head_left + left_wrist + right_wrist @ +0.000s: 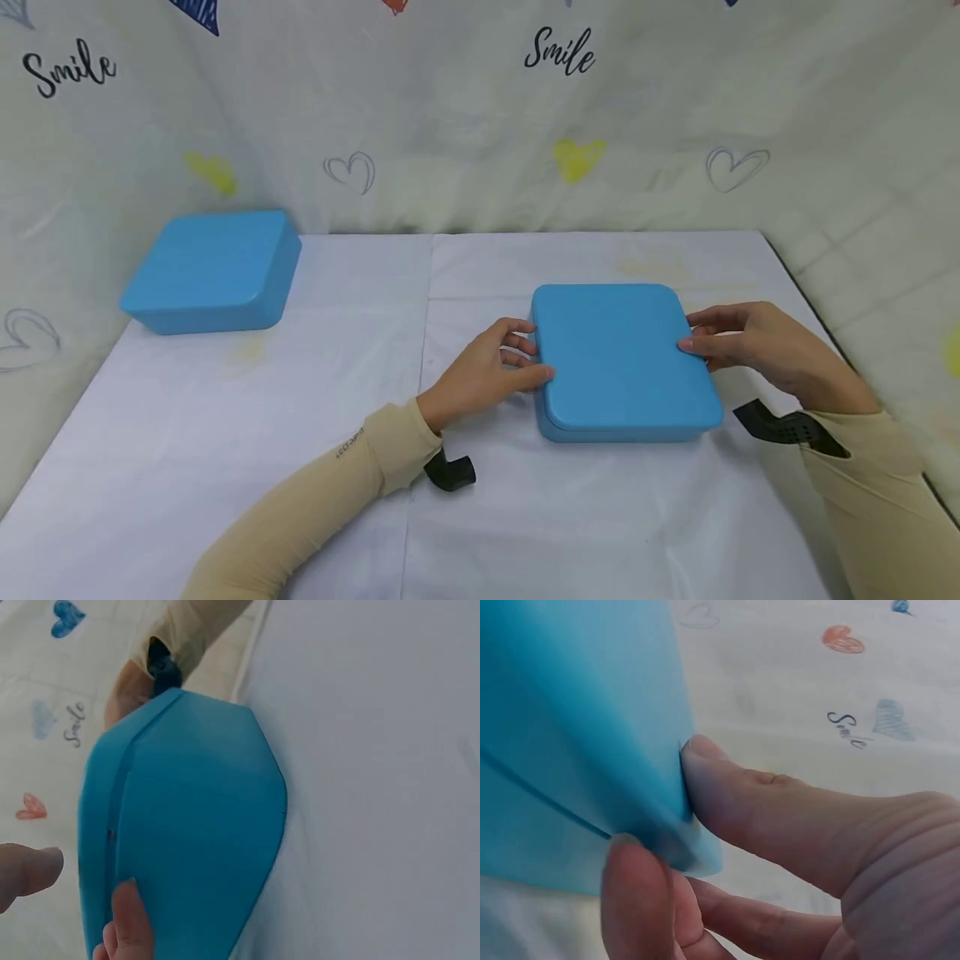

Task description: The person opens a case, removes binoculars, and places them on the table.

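Note:
A flat, square blue box (626,358) with rounded corners lies on the white-covered table; a seam runs round its side below the lid. My right hand (750,342) pinches its right edge. In the right wrist view the thumb (727,795) presses the lid's top, and a fingertip (634,877) is at the seam. At the opposite side is my left hand (487,362). Its fingers (131,919) rest against the side wall in the left wrist view, while the thumb (30,870) stands a little off the lid.
A second blue box (213,271) sits at the table's back left corner. Behind the table (337,500) hangs a pale cloth (450,108) printed with hearts and "Smile". Black wrist mounts (450,471) stick out from both sleeves.

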The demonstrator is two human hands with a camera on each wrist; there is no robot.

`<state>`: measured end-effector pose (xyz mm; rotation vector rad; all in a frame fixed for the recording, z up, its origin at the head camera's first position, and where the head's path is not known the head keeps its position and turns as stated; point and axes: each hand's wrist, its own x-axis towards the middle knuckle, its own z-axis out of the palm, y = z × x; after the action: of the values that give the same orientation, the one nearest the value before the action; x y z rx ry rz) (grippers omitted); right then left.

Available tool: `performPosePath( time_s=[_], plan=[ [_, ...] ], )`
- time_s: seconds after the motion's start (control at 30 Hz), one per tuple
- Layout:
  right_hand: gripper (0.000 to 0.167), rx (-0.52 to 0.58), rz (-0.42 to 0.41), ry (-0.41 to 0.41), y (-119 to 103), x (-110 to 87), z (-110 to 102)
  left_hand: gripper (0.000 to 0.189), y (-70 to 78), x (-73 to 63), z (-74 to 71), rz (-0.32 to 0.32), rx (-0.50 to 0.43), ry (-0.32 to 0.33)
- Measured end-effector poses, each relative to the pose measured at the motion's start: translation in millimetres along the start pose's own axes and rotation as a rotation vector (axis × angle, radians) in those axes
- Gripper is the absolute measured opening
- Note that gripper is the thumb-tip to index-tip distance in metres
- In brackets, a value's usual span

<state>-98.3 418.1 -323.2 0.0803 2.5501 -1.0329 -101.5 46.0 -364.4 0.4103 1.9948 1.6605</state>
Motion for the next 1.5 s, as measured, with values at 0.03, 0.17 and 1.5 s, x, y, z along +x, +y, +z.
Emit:
performPosePath(
  time_s=[0.03, 0.17, 1.5],
  plan=[
    [0.074, 0.008, -0.001, 0.003, 0.1, 0.1, 0.5, 0.066, 1.0, 0.4, -0.4, -0.017, -0.017, -0.004],
    [0.072, 0.037, -0.016, 0.006, -0.6, 1.5, 2.8, 0.066, 4.3, -0.7, -2.6, -0.086, -0.092, -0.009],
    [0.061, 0.019, -0.026, 0.003, 3.0, 4.6, -4.9, 0.058, 4.9, 19.2, 8.9, -0.129, -0.272, 0.079]
  ],
)
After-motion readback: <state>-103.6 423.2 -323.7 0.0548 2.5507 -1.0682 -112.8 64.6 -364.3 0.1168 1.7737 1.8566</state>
